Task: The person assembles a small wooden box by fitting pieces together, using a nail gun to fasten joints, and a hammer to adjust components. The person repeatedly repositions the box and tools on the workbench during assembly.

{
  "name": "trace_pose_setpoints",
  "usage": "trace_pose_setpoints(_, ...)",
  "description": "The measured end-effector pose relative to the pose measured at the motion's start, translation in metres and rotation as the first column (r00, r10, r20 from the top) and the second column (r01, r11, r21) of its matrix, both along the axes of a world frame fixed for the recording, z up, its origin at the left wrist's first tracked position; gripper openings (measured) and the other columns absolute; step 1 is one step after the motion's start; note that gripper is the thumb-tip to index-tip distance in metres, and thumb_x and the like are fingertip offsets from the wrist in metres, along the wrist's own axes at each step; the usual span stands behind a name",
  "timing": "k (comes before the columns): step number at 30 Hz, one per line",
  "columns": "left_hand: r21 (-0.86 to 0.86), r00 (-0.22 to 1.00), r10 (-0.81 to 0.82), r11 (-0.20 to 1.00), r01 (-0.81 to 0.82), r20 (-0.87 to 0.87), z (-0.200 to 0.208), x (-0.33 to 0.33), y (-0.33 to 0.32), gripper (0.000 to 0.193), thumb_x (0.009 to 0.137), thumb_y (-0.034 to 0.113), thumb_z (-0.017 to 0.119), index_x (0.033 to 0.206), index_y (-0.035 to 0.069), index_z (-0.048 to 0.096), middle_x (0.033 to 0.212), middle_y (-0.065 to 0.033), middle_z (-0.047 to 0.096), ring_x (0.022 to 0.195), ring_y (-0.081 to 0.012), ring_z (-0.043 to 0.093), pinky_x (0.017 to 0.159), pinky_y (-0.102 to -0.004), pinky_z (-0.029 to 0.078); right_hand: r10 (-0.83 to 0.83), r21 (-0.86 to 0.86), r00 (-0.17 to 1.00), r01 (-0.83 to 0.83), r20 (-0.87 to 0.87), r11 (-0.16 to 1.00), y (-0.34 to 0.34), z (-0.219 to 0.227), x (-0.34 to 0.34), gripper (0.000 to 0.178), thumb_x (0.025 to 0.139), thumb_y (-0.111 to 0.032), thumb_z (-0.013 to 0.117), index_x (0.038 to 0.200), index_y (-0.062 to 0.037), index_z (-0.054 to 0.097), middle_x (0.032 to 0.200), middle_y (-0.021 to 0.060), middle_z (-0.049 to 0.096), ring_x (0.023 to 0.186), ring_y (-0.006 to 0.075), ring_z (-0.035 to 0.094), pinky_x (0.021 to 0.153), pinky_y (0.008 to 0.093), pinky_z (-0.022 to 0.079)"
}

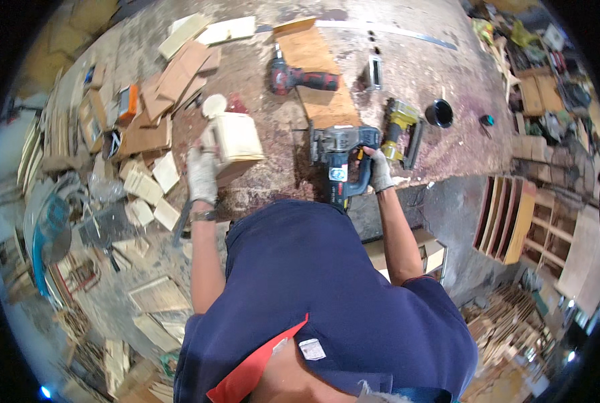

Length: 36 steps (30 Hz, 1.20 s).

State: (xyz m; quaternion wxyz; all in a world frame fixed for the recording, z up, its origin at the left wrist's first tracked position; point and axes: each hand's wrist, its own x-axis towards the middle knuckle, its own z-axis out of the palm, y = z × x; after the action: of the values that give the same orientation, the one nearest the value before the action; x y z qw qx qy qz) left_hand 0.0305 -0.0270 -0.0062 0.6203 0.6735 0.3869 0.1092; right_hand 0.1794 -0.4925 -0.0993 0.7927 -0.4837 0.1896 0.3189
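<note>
My right hand point(382, 171), in a pale work glove, is closed around the handle of a blue-black jigsaw point(340, 158) at the table's near edge. My left hand point(202, 176), also gloved, grips the left side of a pale wooden box point(241, 136); the box partly hides its fingers. Beyond the jigsaw, a red and black cordless drill point(293, 78) lies across a plywood strip point(310, 50). Just right of the jigsaw rests a yellow-green nail gun point(399, 127). A round pale wooden disc point(214, 105) sits behind the box.
A black cup point(439, 113) stands on the worn table point(461, 80), with a metal ruler point(394, 31) along the far side. Wood offcuts point(179, 74) and an orange box point(127, 105) crowd the left. Curved boards point(506, 218) stand at the right.
</note>
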Motion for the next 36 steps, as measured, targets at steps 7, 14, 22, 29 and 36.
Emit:
trace_pose_setpoints(7,0.341,0.988,-0.046,0.940,-0.007,0.149,0.030,0.008,0.015,0.061,0.108,0.027,0.068,0.155,-0.006,0.048,0.138,-0.0154,0.068,0.124,-0.0242,0.065,0.109,-0.0396,0.051,0.040,-0.778,0.927,0.289,0.373,0.558,0.019,0.020,-0.021,0.041,0.100,-0.041,0.079,0.105,-0.0003,0.072,0.082,0.0049,0.070,0.078,0.0149,0.065,0.074,0.0338,0.054)
trace_pose_setpoints(14,0.754,0.973,-0.156,0.615,0.231,-0.170,0.062,-0.025,-0.032,0.105,0.090,0.043,0.086,0.172,0.011,0.028,0.138,-0.0269,0.070,0.106,-0.0448,0.076,0.088,-0.0506,0.061,0.377,-0.974,0.902,0.161,0.211,0.159,0.012,0.047,-0.004,0.064,0.092,-0.055,0.082,0.123,0.0008,0.075,0.089,0.0199,0.077,0.080,0.0341,0.074,0.076,0.0436,0.057)
trace_pose_setpoints(22,0.453,0.751,-0.298,0.648,0.613,-0.589,0.031,-0.024,-0.085,0.101,0.093,0.049,0.078,0.173,0.015,0.027,0.135,-0.0329,0.066,0.111,-0.0490,0.070,0.095,-0.0541,0.057,0.555,-0.889,0.708,0.437,0.436,0.140,0.045,0.104,0.100,0.058,0.091,-0.050,0.080,0.124,-0.0018,0.075,0.104,0.0203,0.080,0.097,0.0347,0.078,0.087,0.0428,0.059)
trace_pose_setpoints(29,0.700,0.847,-0.191,0.489,0.520,-0.496,0.003,0.009,-0.015,0.102,0.093,0.039,0.077,0.174,0.013,0.021,0.111,-0.0287,0.077,0.089,-0.0481,0.071,0.093,-0.0556,0.052,0.646,-0.934,0.733,0.346,0.213,-0.085,0.062,0.080,0.209,0.087,0.087,-0.070,0.071,0.129,0.0064,0.069,0.118,0.0342,0.075,0.113,0.0470,0.073,0.099,0.0519,0.057)
trace_pose_setpoints(36,0.712,0.742,-0.474,0.290,0.640,-0.474,0.036,-0.018,-0.031,0.100,0.091,0.037,0.073,0.172,0.006,0.024,0.103,-0.0199,0.075,0.095,-0.0386,0.071,0.104,-0.0507,0.048,0.747,-0.948,0.636,0.318,0.194,-0.025,0.050,0.012,0.240,0.060,0.084,-0.048,0.077,0.112,0.0045,0.072,0.108,0.0311,0.077,0.103,0.0468,0.076,0.091,0.0510,0.059)
